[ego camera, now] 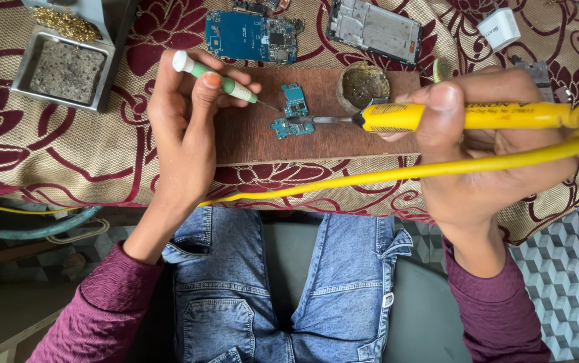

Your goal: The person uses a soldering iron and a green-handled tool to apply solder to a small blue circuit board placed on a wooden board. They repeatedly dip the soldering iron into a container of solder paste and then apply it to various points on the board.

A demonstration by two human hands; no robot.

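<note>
My left hand [185, 124] grips a green and white screwdriver [219, 79] whose thin tip points right at a small blue circuit board [294, 111]. That board lies on a brown wooden block [262, 144]. My right hand [487, 144] holds a yellow soldering iron [437, 116]; its metal tip [316, 119] rests on the small board. The iron's yellow cord [343, 178] trails left across the table edge.
A round tin of dark flux [363, 86] sits at the block's far edge. Behind lie a larger blue circuit board [252, 37], a phone frame [375, 28] and a white adapter [499, 28]. A metal sponge tray [66, 67] stands far left on the patterned cloth [54, 154].
</note>
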